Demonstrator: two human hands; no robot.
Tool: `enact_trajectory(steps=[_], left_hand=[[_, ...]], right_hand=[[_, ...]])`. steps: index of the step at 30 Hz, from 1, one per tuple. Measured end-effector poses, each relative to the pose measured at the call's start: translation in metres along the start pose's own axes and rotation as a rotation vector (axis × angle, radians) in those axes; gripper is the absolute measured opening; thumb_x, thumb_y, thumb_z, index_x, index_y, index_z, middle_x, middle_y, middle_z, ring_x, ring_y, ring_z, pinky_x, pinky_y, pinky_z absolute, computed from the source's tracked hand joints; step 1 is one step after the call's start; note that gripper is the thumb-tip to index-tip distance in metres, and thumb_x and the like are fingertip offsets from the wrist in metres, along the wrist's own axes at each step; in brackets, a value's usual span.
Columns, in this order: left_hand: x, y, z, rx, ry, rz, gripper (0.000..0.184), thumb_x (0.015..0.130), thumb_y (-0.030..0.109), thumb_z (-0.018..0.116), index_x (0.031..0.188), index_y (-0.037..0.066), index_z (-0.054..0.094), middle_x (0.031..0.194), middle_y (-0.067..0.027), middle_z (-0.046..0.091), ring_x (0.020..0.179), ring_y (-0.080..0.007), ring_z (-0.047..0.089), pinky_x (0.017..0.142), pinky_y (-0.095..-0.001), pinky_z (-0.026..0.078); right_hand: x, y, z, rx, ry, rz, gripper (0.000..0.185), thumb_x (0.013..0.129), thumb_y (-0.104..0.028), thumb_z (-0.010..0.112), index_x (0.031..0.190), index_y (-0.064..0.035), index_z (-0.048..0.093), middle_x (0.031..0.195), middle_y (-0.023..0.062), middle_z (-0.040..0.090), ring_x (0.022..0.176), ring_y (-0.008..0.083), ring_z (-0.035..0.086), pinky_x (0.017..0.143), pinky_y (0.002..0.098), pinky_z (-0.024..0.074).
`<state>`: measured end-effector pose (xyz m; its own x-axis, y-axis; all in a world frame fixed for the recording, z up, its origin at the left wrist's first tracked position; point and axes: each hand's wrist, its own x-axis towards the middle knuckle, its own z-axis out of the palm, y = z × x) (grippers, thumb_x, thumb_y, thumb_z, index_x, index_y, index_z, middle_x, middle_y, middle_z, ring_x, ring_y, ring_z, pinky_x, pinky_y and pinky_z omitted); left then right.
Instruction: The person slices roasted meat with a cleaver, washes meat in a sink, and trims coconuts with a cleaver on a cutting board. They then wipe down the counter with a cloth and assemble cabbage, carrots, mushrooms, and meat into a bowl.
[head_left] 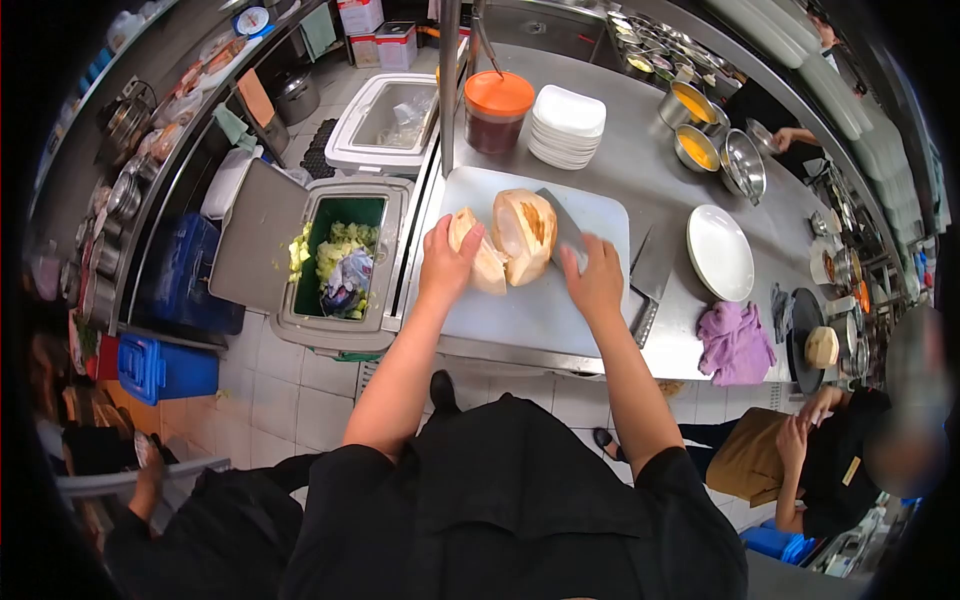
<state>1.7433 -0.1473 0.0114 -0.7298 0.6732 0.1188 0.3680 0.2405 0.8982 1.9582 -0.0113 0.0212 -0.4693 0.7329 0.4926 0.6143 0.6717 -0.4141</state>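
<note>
On a white cutting board [590, 320] lie pieces of a large pale, peeled vegetable. My left hand [447, 262] is closed on the smaller cut piece [480, 258], at the board's left side. A larger piece [524, 236] with a brownish patch on top stands just right of it, a gap between them at the top. My right hand [594, 278] is closed around a knife [562, 222], whose wide blade lies along the right side of the larger piece. The handle is mostly hidden by my fingers. A cleaver [652, 265] rests right of the board.
Behind the board stand an orange-lidded tub [497, 112] and stacked white dishes [566, 128]. An oval plate [720, 253] and purple cloth [735, 342] lie right. An open scrap bin [400, 265] is at left. Other people stand at right, lower left and across the counter.
</note>
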Motion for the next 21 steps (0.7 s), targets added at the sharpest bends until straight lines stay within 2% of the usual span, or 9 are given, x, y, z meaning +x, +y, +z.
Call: enact_trajectory(steps=[2,4,8,11,12,15,18,19,21], left_hand=[[0.009,0.0,-0.001,0.005,-0.035,-0.009,0.083,0.092,0.06,0.06,0.142,-0.004,0.042,0.14,-0.0283,0.046,0.129,-0.0411,0.047,0.108,-0.0435,0.039],[0.017,0.003,0.0,-0.023,-0.066,-0.094,0.085,0.092,0.061,0.057,0.143,-0.005,0.042,0.142,-0.0306,0.044,0.131,-0.0415,0.046,0.11,-0.0428,0.038],[0.04,0.001,0.008,-0.034,-0.142,-0.084,0.085,0.093,0.063,0.053,0.141,-0.007,0.044,0.138,-0.0323,0.049,0.128,-0.0427,0.049,0.109,-0.0426,0.039],[0.047,0.031,0.004,0.022,-0.381,-0.09,0.08,0.096,0.062,0.049,0.142,-0.004,0.045,0.141,-0.0297,0.047,0.131,-0.0412,0.048,0.109,-0.0434,0.038],[0.042,0.052,0.002,0.023,-0.404,-0.07,0.08,0.096,0.062,0.049,0.142,-0.004,0.045,0.141,-0.0297,0.047,0.131,-0.0412,0.048,0.109,-0.0434,0.038],[-0.002,0.106,0.002,0.022,-0.482,0.293,0.074,0.096,0.06,0.052,0.142,0.001,0.047,0.148,-0.0238,0.042,0.134,-0.0382,0.046,0.109,-0.0423,0.04],[-0.032,0.143,0.01,-0.209,-0.669,0.606,0.066,0.096,0.052,0.057,0.141,0.005,0.048,0.148,-0.023,0.041,0.133,-0.0368,0.046,0.106,-0.0407,0.044],[-0.042,0.15,0.017,-0.213,-0.689,0.61,0.066,0.096,0.052,0.057,0.141,0.005,0.048,0.148,-0.023,0.041,0.133,-0.0368,0.046,0.106,-0.0407,0.044],[-0.057,0.159,0.029,-0.654,-1.131,0.426,0.062,0.096,0.048,0.061,0.138,0.005,0.05,0.144,-0.0198,0.047,0.131,-0.0362,0.048,0.1,-0.0432,0.048]], right_hand=[[0.034,-0.031,0.004,0.089,0.005,0.056,0.056,0.091,-0.043,0.067,0.129,-0.0029,0.057,0.114,0.0203,0.065,0.105,0.0367,0.063,0.091,0.0434,0.0498],[0.055,-0.05,0.012,0.657,-0.335,0.495,0.066,0.091,-0.043,0.068,0.139,-0.0009,0.051,0.127,0.0225,0.061,0.119,0.0353,0.059,0.097,0.042,0.0478],[0.034,-0.061,0.026,0.589,-0.404,0.31,0.08,0.09,-0.045,0.069,0.147,0.0027,0.039,0.136,0.0255,0.056,0.127,0.0346,0.055,0.103,0.0392,0.0453],[0.005,-0.05,0.027,0.531,-0.251,0.202,0.089,0.087,-0.046,0.071,0.149,0.0044,0.032,0.139,0.0262,0.052,0.13,0.0348,0.052,0.106,0.0383,0.043],[-0.004,-0.041,0.021,0.695,-0.227,0.369,0.088,0.089,-0.044,0.071,0.15,0.0048,0.03,0.141,0.0258,0.05,0.131,0.0334,0.051,0.107,0.0385,0.0425],[-0.045,-0.007,-0.007,1.268,-0.056,0.635,0.078,0.093,-0.04,0.068,0.15,-0.0001,0.033,0.147,0.0201,0.046,0.135,0.0287,0.048,0.109,0.0394,0.0415],[-0.094,0.019,-0.056,1.618,0.133,0.831,0.074,0.097,-0.056,0.051,0.151,-0.0079,0.035,0.151,0.0126,0.044,0.136,0.0297,0.047,0.113,0.0442,0.0387],[-0.108,0.025,-0.07,1.672,0.199,0.838,0.077,0.097,-0.064,0.044,0.152,-0.0103,0.036,0.152,0.011,0.044,0.136,0.0311,0.047,0.115,0.0474,0.0363],[-0.13,0.023,-0.102,1.806,0.372,0.847,0.08,0.097,-0.069,0.037,0.153,-0.0129,0.035,0.153,0.0115,0.043,0.137,0.0324,0.046,0.115,0.0507,0.0357]])
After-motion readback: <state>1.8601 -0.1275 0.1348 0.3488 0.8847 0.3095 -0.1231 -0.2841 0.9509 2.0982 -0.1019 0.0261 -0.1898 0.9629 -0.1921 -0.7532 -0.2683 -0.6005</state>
